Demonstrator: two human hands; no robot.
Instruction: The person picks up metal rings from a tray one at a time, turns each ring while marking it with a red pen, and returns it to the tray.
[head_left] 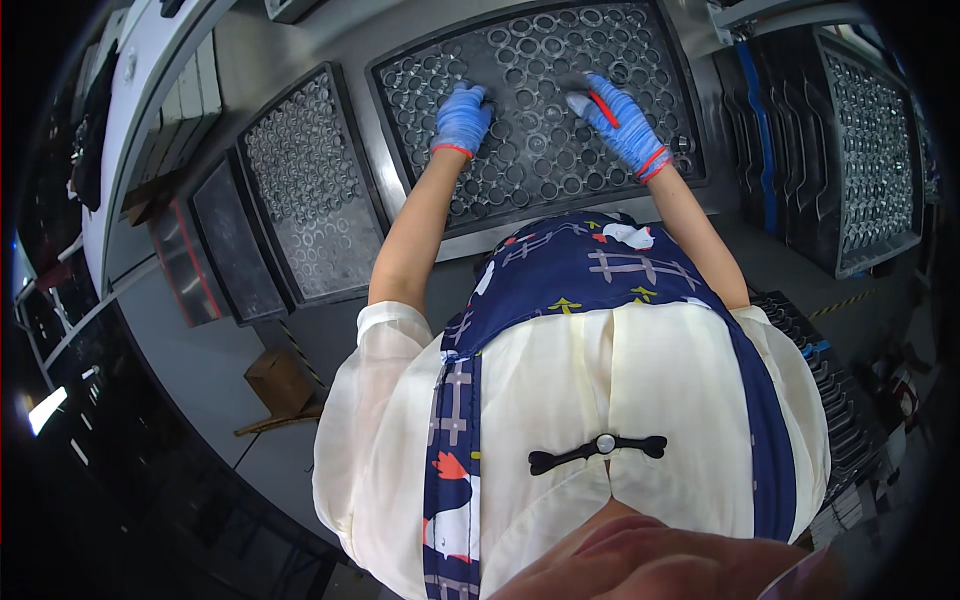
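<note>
Both my hands wear blue gloves with red cuffs and are over a large black tray (560, 208) filled with metal rings (553, 47). My left hand (463, 118) is at the left part of the tray, its fingers curled down among the rings. Whatever is at its fingertips is too small to make out. My right hand (628, 122) is closed round a slim red tool (603, 108), which lies along the fingers and slants toward the upper left. The tool's tip is hard to see against the rings.
Left of the large tray lies a second tray (335, 255), its far part covered with rings. Beside that is a dark tray (235, 240). At the right stands a row of upright black trays (790, 130), the outermost filled with rings. A brown box (280, 383) sits lower left.
</note>
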